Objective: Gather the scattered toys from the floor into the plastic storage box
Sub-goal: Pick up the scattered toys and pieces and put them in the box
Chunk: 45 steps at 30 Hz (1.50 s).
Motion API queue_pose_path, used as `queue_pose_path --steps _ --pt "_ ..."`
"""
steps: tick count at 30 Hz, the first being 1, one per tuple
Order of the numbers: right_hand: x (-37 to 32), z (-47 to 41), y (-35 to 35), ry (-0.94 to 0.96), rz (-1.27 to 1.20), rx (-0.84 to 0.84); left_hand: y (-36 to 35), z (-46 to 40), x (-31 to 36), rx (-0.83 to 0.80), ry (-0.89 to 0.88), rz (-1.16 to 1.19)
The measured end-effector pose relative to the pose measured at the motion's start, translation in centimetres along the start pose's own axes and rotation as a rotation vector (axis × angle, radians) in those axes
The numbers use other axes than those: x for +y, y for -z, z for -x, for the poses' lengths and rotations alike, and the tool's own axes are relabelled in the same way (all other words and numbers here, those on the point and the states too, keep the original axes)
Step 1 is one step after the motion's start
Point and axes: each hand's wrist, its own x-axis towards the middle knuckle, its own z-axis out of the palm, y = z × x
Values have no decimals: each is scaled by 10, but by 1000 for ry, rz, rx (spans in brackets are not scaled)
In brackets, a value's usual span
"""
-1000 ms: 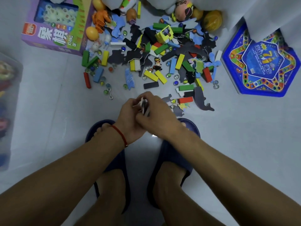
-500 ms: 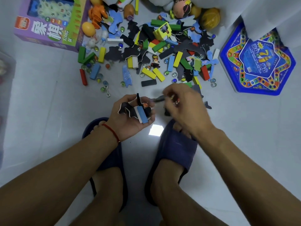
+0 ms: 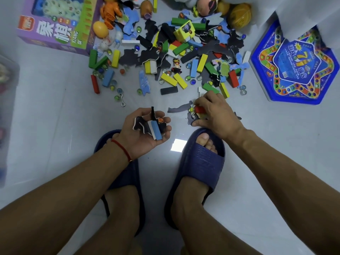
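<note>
Pale tiled floor (image 3: 55, 126) under our blue slippers (image 3: 200, 162), toy pile (image 3: 174, 57) ahead, our left hand (image 3: 145, 131) palm-up, fingers curled round black foam pieces (image 3: 142, 124) and a blue block (image 3: 156, 131), right hand (image 3: 215, 113) pinching a red block (image 3: 199, 109) on the floor, storage box (image 3: 7, 92) blurred at far left.

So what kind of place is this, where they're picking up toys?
Probably a room in a home, maybe a child's play area: pale tiled floor, a boxed xiangqi set, a blue hexagonal board game, and the person in navy slippers.
</note>
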Motion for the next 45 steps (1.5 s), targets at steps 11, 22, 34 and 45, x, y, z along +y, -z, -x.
queue_pose_path --steps 11,22,34,45 --pt "6 2 0 5 -122 14 -2 1 -6 11 16 -27" --pt "6 5 4 -17 -296 -62 2 4 -7 48 21 -87" --pt "-18 15 34 -404 -868 -27 -18 11 -9 208 7 -373" --pt "-237 -51 110 -158 -1439 -516 -15 229 92 342 -492 152"
